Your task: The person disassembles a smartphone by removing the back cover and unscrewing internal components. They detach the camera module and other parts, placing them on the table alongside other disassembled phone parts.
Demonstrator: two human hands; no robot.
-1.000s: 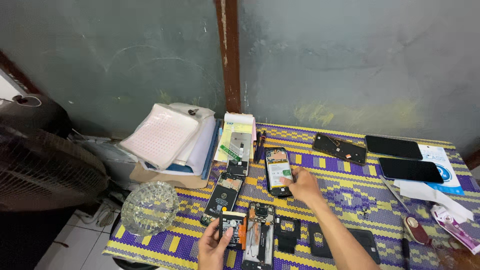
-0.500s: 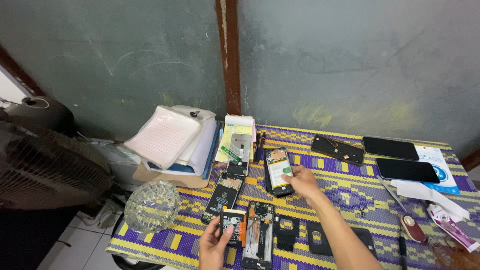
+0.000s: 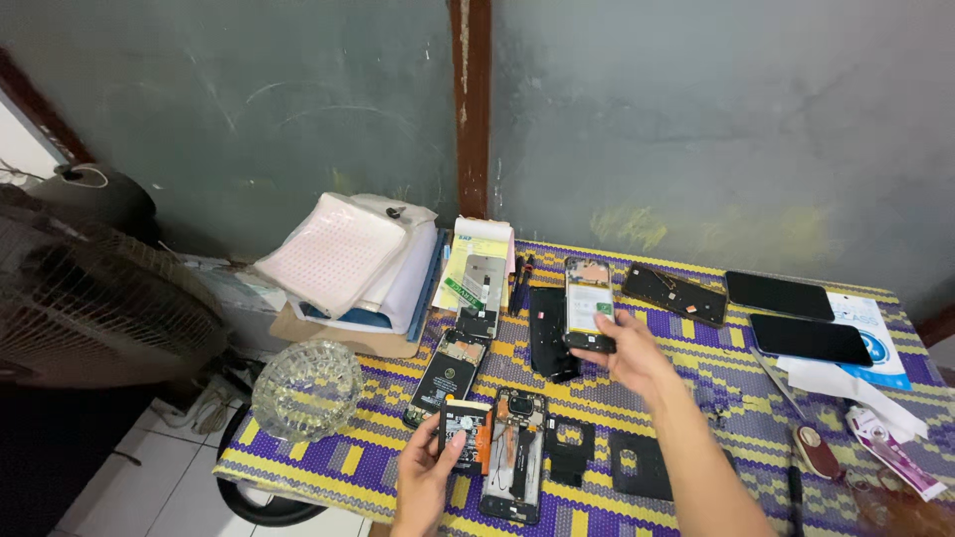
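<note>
An opened phone (image 3: pixel 588 303) with a pale battery lies mid-table (image 3: pixel 696 497), its near end pinched by the right hand (image 3: pixel 637 360). At the front edge, the left hand (image 3: pixel 426 477) grips a small orange-edged battery (image 3: pixel 466 433) beside a stripped phone frame (image 3: pixel 514 455).

We see even, soft, moderately bright light, cool in tone; no hard shadows on surface (image 3: pixel 756 343). We note faint shadow under right hand (image 3: pixel 637 356) and along the forearm. Bright daylight patch at far left edge, overexposed. Dark phone screens (image 3: pixel 811 338) show dull sheen, no strong glare. Fan (image 3: pixel 90 298) at left and lower left corner fall dim. We find wide-angle stretching at frame edges; focus sharp throughout, slight softness at lower edge.
</note>
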